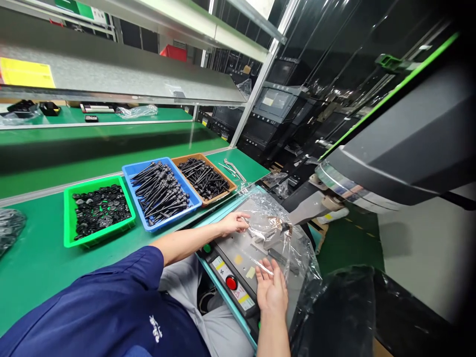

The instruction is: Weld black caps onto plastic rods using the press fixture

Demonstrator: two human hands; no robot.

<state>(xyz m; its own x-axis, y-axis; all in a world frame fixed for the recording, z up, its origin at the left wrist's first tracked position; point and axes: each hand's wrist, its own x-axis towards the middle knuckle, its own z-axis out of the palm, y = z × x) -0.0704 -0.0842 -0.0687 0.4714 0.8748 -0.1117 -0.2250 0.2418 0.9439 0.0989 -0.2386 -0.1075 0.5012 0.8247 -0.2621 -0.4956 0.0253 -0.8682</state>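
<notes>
My left hand [235,223] reaches over the grey top plate [232,246] of a bench machine, fingers pinched together. Whatever they hold is too small to make out. Crumpled clear plastic film [273,206] lies beside the fingertips and drapes over the machine's metal fixture [288,260]. Palm up, my right hand [273,292] is at the near right of the plate. Its loosely curled fingers hold a thin shiny strip [263,267]; I cannot tell whether this is an edge of the film.
Green [98,210], blue [159,193] and orange bins [204,178] of black parts stand on the green bench. A red button [231,282] is on the machine's front. A grey machine head [372,158] overhangs at right. Metal tools [234,169] lie behind.
</notes>
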